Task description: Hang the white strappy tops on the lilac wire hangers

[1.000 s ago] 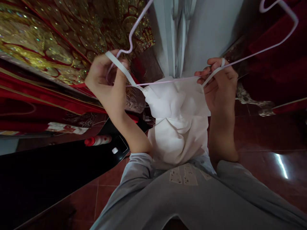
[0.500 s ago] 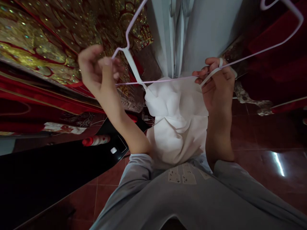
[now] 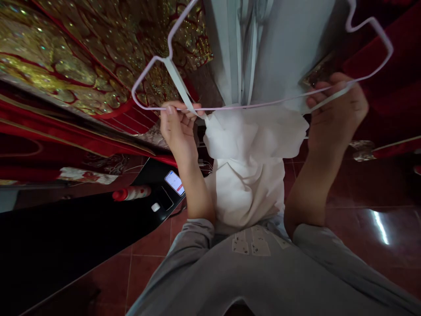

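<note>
Between left grip (image 3: pixel 180 131) and right grip (image 3: pixel 338 107), white garment (image 3: pixel 245 147), apparently below hanger (image 3: pixel 243 107)

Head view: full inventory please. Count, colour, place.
Hanger: one, pale pink, upper middle
Garment: one, white, below hanger
Straps: two, white, at hanger's left notch and right side
Sequined cloth: count unclear, gold and red, upper left
Red cloths: several, red, both sides
Panels: count unclear, pale grey, top centre
Table: one, black, lower left
Bottle: one, red and white, on table
Lit phone: one, pale screen, table's right end
Dark device: one, black, beside bottle
Small case: one, white, by dark device
Floor: one, red tiles, below
Shirt: one, grey, bottom
Left hand: one, bare, grip on hanger
Right hand: one, bare, grip on hanger
</note>
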`<control>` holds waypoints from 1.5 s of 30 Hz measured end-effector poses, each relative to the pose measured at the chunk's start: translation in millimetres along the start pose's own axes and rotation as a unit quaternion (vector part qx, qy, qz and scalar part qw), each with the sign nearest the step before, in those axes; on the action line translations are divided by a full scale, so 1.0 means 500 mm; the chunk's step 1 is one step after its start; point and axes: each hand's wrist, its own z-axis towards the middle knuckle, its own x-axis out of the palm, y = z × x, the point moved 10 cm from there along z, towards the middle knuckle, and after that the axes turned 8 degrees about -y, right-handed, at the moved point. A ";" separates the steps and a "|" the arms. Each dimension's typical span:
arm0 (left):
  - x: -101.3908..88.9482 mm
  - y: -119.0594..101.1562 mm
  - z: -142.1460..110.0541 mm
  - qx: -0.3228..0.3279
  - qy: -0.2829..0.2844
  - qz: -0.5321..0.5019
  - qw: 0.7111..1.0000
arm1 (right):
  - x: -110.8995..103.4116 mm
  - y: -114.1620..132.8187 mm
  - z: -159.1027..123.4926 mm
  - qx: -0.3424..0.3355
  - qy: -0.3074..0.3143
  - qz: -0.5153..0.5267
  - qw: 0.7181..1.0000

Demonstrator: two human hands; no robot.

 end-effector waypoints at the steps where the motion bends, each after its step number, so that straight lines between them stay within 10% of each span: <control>1: -0.002 -0.006 0.004 0.002 -0.002 0.007 1.000 | -0.020 0.014 0.015 -0.010 -0.030 0.005 1.000; 5: 0.008 -0.016 0.009 0.012 0.030 -0.028 0.999 | -0.040 0.076 0.060 -0.051 -0.044 -0.033 0.997; 10: 0.010 -0.002 0.009 0.002 0.038 -0.072 0.997 | 0.035 0.135 0.067 -0.146 0.051 -0.110 0.982; 26: -0.001 0.007 0.013 -0.005 0.007 -0.018 1.000 | 0.154 0.164 -0.017 -0.296 0.246 -0.382 0.840; 32: 0.011 0.013 0.006 -0.005 0.021 -0.067 0.997 | 0.079 0.213 -0.084 -0.410 0.043 -0.155 0.898; 34: 0.015 0.016 0.000 -0.007 0.025 -0.076 0.997 | 0.050 0.179 -0.107 -0.374 0.017 -0.074 0.924; 39: 0.017 0.020 -0.008 -0.004 0.013 -0.072 0.997 | 0.125 -0.038 -0.149 -0.058 0.275 -0.164 0.946; 45: 0.023 0.029 -0.019 -0.013 0.012 -0.083 0.996 | 0.140 -0.100 -0.143 0.129 0.203 0.015 0.970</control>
